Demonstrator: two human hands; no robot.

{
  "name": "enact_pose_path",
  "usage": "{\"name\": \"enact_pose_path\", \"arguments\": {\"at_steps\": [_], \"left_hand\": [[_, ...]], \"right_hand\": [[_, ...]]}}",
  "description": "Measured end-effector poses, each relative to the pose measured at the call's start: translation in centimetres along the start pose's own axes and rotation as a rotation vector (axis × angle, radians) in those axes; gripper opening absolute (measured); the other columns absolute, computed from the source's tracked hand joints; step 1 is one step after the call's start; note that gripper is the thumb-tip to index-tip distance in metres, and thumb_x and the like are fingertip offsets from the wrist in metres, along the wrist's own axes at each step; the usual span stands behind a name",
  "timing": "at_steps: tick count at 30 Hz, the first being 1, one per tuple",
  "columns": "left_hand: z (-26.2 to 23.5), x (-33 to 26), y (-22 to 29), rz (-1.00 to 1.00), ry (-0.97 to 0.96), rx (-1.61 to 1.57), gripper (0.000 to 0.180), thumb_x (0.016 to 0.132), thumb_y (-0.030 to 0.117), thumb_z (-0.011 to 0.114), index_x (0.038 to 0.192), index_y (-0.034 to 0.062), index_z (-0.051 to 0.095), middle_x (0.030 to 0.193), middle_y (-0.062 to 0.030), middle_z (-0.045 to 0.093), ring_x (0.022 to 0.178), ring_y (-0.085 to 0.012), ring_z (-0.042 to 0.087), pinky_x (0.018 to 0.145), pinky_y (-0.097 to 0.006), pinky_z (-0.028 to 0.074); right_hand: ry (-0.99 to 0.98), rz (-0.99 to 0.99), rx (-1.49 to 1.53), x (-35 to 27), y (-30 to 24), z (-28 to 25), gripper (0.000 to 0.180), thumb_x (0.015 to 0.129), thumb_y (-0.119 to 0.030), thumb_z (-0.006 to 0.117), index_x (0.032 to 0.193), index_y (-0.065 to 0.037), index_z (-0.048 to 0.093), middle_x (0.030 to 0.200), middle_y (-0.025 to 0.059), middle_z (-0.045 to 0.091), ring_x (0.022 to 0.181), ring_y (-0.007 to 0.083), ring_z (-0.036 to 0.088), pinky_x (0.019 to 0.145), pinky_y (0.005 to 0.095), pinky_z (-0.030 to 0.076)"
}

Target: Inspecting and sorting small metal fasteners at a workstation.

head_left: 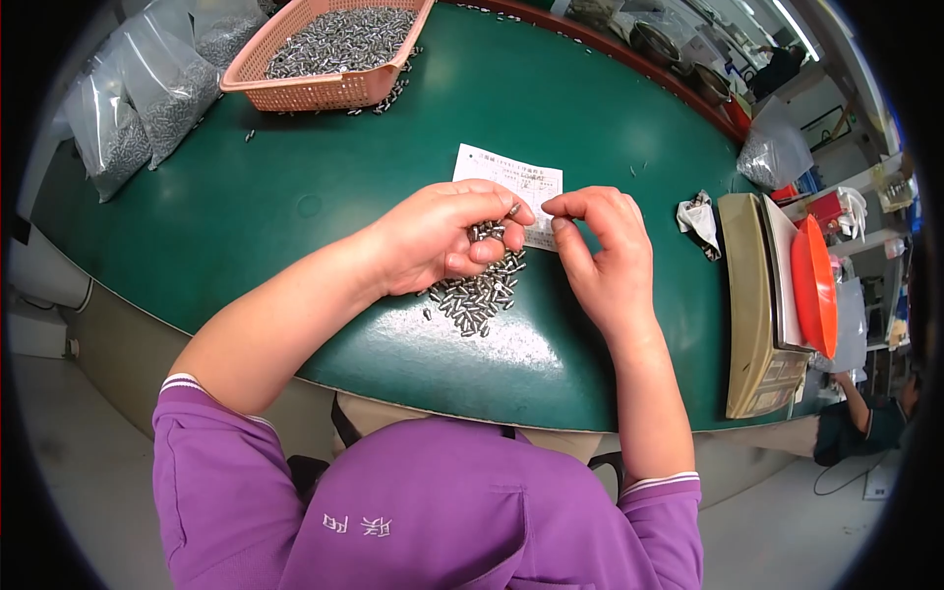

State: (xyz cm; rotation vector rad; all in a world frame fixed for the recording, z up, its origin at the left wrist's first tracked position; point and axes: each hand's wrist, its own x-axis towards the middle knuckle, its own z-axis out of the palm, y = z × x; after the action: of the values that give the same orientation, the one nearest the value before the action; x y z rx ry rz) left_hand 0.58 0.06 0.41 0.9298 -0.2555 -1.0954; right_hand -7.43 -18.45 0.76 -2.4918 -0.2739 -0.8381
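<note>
Two hands meet over pin pile (477, 295), near-centre on green worktop (295, 206). L hand (442, 241) cups pins, one pinched at fingertips, long axis toward R hand (600, 251), just right, fingertips pressed together.

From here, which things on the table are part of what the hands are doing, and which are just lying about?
In use:
left hand, cupping small metal pieces
right hand, fingertips pinched
loose pile of metal pieces

Lying about:
paper slip
pink basket
clear bags
scale
orange scoop
</note>
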Motion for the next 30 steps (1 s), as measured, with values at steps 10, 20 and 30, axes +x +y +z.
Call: {"name": "enact_pose_path", "arguments": {"at_steps": [10, 20, 30], "left_hand": [[-0.8, 0.3, 0.0, 0.075, 0.042, -0.05, 0.023, 0.095, 0.017, 0.046, 0.105, -0.002, 0.053, 0.088, -0.0067, 0.053, 0.062, -0.0058, 0.043, 0.042, -0.016, 0.033], [-0.6, 0.2, -0.1, 0.076, 0.03, 0.011, 0.022, 0.09, 0.012, 0.055, 0.107, -0.0017, 0.05, 0.087, -0.0052, 0.053, 0.062, -0.0036, 0.044, 0.043, -0.015, 0.034], [-0.4, 0.0, -0.7, -0.001, -0.116, 0.076, 0.026, 0.089, 0.011, 0.061, 0.111, -0.0005, 0.051, 0.084, -0.0031, 0.055, 0.062, -0.0024, 0.046, 0.045, -0.014, 0.035]], "right_hand": [[-0.395, -0.028, 0.048, -0.2, -0.9, -1.3, 0.01, 0.069, -0.007, 0.068, 0.078, -0.01, 0.064, 0.081, 0.0049, 0.058, 0.08, 0.0256, 0.055, 0.073, 0.0362, 0.046], [-0.321, 0.137, 0.154, -0.3, -0.9, -0.7, 0.01, 0.076, -0.007, 0.067, 0.084, -0.005, 0.062, 0.084, 0.0074, 0.057, 0.078, 0.0221, 0.055, 0.072, 0.032, 0.047], [-0.251, 0.408, 0.777, -0.8, -0.9, 0.1, 0.008, 0.087, -0.007, 0.062, 0.094, -0.004, 0.06, 0.093, 0.0017, 0.055, 0.082, 0.0103, 0.056, 0.074, 0.0239, 0.047]]}}
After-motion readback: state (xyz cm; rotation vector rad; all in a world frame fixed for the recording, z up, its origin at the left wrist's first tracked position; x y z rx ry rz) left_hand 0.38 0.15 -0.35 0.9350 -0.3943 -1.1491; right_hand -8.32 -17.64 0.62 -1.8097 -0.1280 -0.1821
